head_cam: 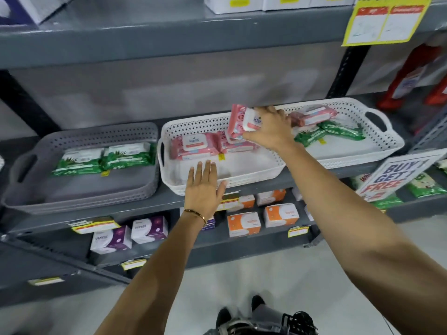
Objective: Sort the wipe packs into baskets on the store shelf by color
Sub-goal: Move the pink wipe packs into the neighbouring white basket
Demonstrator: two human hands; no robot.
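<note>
Three baskets stand on the grey shelf. The grey basket [29, 189] on the left holds two green wipe packs [79, 162]. The middle white basket [242, 177] holds pink wipe packs [193, 146] lying flat. My right hand [268, 129] grips a pink wipe pack [242, 119], tilted on edge, above the middle basket's back right part. The right white basket [377, 141] holds a pink pack [312, 116] and green packs [341, 130]. My left hand [205, 187] hovers flat, fingers spread, over the middle basket's front rim, holding nothing.
Below the shelf are purple-and-white boxes [128, 234] and orange-and-white boxes [261, 217]. A "Buy 1 Get 1 Free" sign [391, 175] hangs at the shelf's right edge. A yellow poster [384, 20] hangs on the upper shelf. Red bottles [411, 73] stand far right.
</note>
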